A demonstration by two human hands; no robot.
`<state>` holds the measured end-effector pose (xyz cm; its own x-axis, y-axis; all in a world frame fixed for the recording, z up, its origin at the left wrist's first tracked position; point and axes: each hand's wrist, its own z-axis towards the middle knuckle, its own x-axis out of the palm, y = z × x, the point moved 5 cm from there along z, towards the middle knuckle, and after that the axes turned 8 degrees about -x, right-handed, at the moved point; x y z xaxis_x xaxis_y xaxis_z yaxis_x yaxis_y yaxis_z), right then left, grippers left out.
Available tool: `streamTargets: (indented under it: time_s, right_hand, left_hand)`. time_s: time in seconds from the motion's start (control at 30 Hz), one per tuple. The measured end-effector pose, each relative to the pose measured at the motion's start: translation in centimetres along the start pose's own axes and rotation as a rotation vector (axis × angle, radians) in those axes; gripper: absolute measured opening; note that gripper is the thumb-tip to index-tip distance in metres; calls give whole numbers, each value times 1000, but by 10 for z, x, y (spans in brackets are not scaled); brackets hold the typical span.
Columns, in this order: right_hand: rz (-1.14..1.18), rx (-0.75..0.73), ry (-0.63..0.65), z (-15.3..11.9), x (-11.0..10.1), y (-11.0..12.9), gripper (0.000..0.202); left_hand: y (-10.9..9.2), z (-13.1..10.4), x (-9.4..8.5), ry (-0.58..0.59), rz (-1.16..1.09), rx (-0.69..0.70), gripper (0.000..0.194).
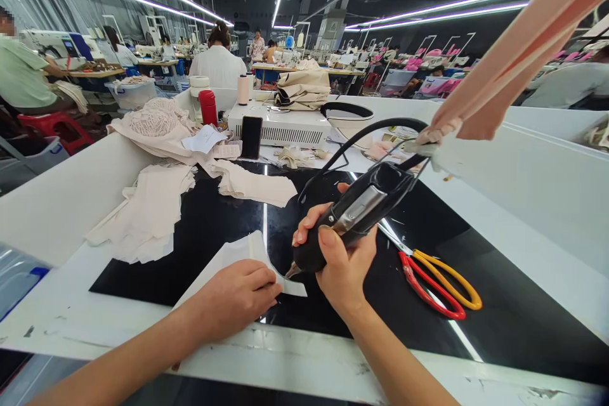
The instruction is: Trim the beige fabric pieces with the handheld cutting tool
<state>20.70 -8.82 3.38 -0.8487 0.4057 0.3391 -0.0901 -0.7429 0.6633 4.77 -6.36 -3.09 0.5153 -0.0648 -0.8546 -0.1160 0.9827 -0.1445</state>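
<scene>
My right hand is wrapped around a black corded electric trimmer with a metal plate on its side. The trimmer is tilted, and its narrow metal tip touches or nearly touches the curved edge of a white fabric piece. My left hand, fingers curled together, presses and grips that piece on the black mat; part of the fabric is hidden under this hand. To the right of my right hand lie scissors with one red and one orange handle.
Pale fabric pieces are piled at the left, another behind. A pink cloth strip runs from the trimmer's cord to the upper right. A phone, red bottle and white box stand at the back. Other people work beyond.
</scene>
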Motion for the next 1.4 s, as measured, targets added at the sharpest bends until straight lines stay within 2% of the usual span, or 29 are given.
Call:
streamTargets:
  time_s: [0.4,0.63,1.23,1.4]
  right_hand:
    - [61,-1,-6,-3,-3,8,36]
    - [32,28,7,-11,-1,12,44]
    - [43,32,3,-14,-1,13,44]
    - [27,40,12,-15,0,12,53]
  left_hand:
    - [-2,-2,-2,-5,-1,10,17]
    - [-2,-4,-2,-17,22,13,21]
    - [-3,-5,-2,-32,5,35,18]
    - [-4,-6,-1,-9,30,41,19]
